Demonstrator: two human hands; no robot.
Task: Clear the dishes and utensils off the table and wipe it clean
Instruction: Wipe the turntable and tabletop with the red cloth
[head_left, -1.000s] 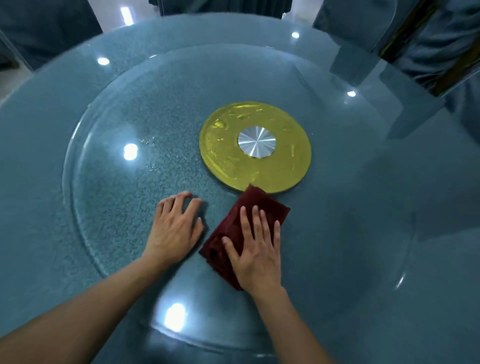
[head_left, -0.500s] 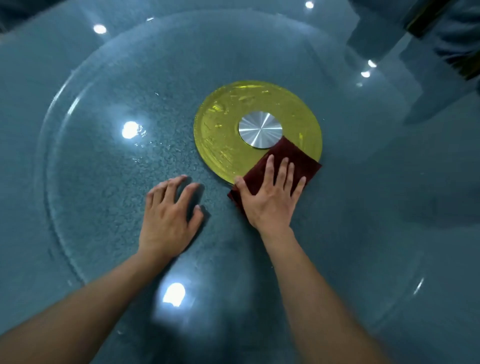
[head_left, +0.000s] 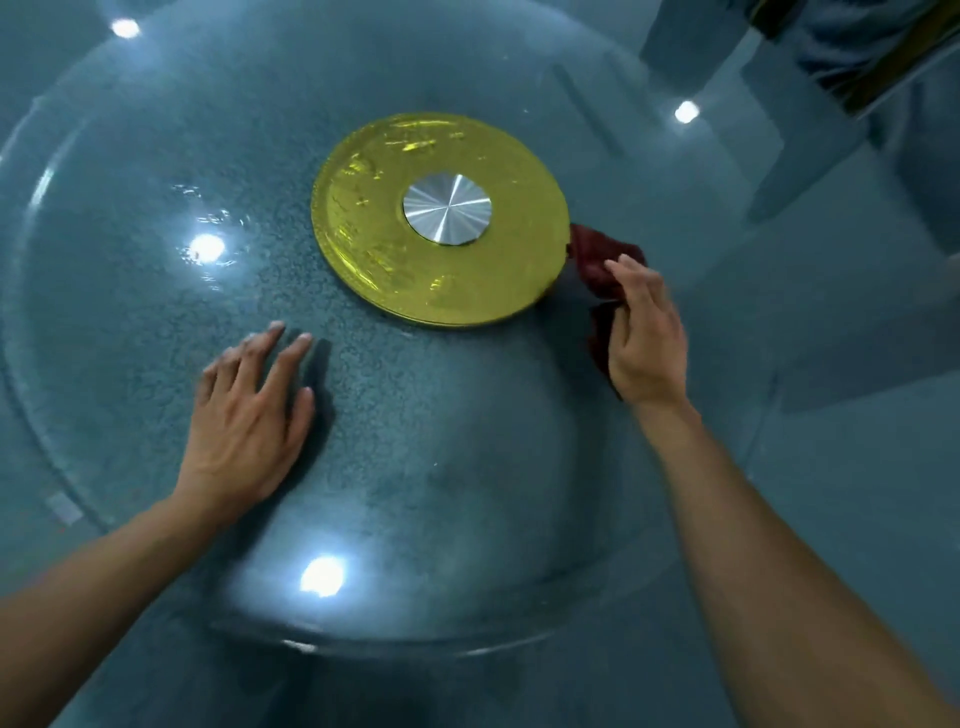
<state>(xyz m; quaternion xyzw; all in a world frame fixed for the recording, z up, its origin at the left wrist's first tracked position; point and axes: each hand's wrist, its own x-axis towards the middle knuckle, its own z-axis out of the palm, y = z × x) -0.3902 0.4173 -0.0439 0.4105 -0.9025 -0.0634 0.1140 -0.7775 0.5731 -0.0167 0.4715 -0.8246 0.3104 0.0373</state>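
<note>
A round glass table (head_left: 831, 519) with a blue-green speckled top fills the view, seen from above. On it sits a large round glass turntable (head_left: 156, 322), its rim tracing a wide circle around both hands. No dishes or containers show anywhere on the glass.

At the near left, the left hand (head_left: 249, 415) lies palm down on the turntable, fingers straight and slightly spread, pointing far and a little right. It holds nothing. Its fingertips are blurred.

At the centre of the turntable is a yellow disc (head_left: 374, 218), with a smaller brushed-metal hub (head_left: 447, 209) in its middle. Ceiling lights reflect as bright spots on the glass around them.

Just right of the yellow disc is a dark red cloth (head_left: 597, 260), crumpled and touching the disc's right edge. It runs as a narrow strip from far to near, its far end by the disc and its near end hidden under the right palm.

The right hand (head_left: 644, 332) is on the cloth, its fingers (head_left: 631, 283) loosely bent over the far bunch and pointing far and slightly left. Whether the thumb pinches the cloth from below cannot be told; the fingers appear to gather it against the glass.

At the far right, blue upholstered chairs (head_left: 857, 47) show beyond the table's edge.
</note>
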